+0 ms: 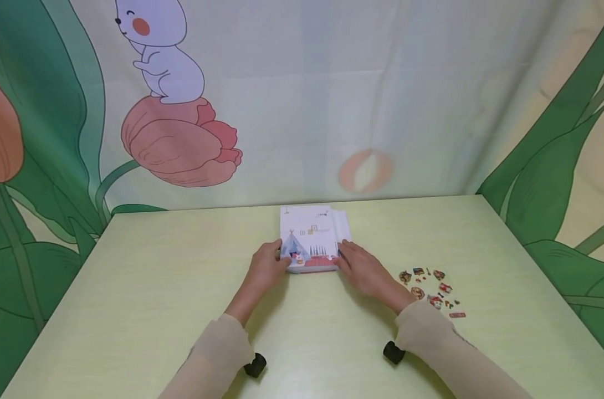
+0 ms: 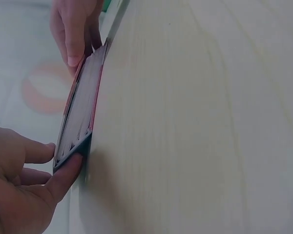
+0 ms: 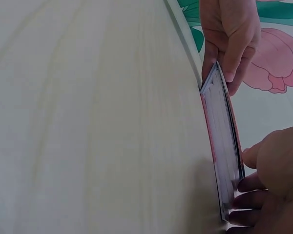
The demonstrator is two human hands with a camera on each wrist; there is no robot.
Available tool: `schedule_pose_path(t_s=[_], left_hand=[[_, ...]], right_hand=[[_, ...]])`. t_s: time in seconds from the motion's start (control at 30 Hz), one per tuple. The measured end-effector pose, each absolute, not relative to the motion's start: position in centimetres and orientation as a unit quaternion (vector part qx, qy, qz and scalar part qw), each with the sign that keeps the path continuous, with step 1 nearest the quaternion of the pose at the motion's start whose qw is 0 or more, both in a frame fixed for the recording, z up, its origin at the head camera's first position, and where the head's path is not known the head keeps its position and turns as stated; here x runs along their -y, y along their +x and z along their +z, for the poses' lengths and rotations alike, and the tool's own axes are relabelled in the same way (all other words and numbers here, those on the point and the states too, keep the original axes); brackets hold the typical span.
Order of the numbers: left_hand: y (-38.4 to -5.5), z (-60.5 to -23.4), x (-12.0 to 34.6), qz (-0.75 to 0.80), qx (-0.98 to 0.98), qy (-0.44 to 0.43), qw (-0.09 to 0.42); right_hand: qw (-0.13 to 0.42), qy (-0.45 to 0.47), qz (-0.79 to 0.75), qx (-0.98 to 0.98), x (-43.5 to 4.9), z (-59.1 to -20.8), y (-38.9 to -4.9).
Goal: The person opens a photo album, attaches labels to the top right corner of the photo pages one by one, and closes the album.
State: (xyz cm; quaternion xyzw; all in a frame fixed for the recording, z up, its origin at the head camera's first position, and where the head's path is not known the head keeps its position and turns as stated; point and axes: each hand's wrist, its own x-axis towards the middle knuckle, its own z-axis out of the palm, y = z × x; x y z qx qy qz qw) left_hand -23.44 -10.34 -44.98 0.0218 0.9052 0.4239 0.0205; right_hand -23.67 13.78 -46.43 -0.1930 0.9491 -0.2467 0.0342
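A thick book (image 1: 308, 235) with a pale cover lies near the far edge of the table, a blue tent and small lettering printed on it. My left hand (image 1: 268, 266) holds its lower left side, thumb on the cover and fingers along the spine. At the lower right side my right hand (image 1: 364, 269) grips it, thumb on top. A white page edge or flap (image 1: 341, 224) sticks out past the cover on the right. Both wrist views show the page block (image 2: 81, 105) end-on between the covers, slightly fanned. To the right of my right hand are several small colourful stickers (image 1: 445, 287).
The pale wooden table (image 1: 132, 310) ends just behind the book, where a printed curtain (image 1: 292, 111) hangs. Black wrist devices (image 1: 255, 366) sit under both beige sleeves. The stickers lie close to my right forearm (image 1: 399, 296).
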Motion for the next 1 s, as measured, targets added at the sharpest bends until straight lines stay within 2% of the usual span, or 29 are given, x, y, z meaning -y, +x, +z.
schedule_pose_path(t_s=[0.47,1.0], left_hand=[[-21.9,-45.1,11.1,0.429,-0.903,0.012,0.031],[-20.3,-44.7,11.4,0.399,-0.916,0.034,0.005]], right_hand=[[0.008,-0.205,-0.240,-0.949,-13.3,-46.5,-22.1],[-0.024,-0.222,-0.223,-0.949,-12.9,-46.9,-21.0]])
